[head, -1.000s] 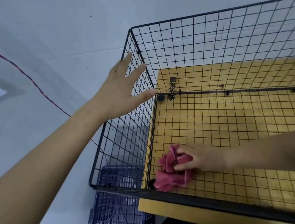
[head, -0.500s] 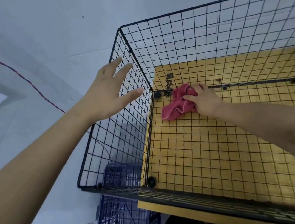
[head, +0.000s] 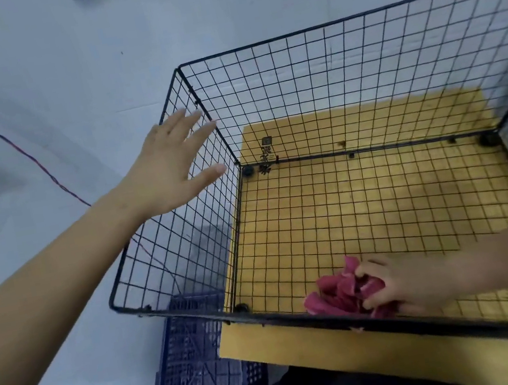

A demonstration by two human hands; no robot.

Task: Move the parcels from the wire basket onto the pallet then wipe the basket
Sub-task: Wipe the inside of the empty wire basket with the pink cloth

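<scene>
Wire basket (head: pixel 360 71), black square mesh, sits on a smooth yellow board (head: pixel 306 342). My right hand (head: pixel 398 289) bunches a crumpled pink cloth (head: pixel 335 296) on its floor, partly masked by the near rim; my left hand (head: pixel 170 166) splays flat against the side wall.

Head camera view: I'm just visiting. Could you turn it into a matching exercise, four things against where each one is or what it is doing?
Things
1. left hand
2. right hand
3. crumpled pink cloth
4. dark blue plastic lattice crate

Places or states
A. outside the black wire basket, lower down, under its near left corner
B. open, fingers spread at the basket's left wall
C. bunched on the basket's floor by the near wall
D. curled round the cloth

Pairs: 1-B, 2-D, 3-C, 4-A
</scene>
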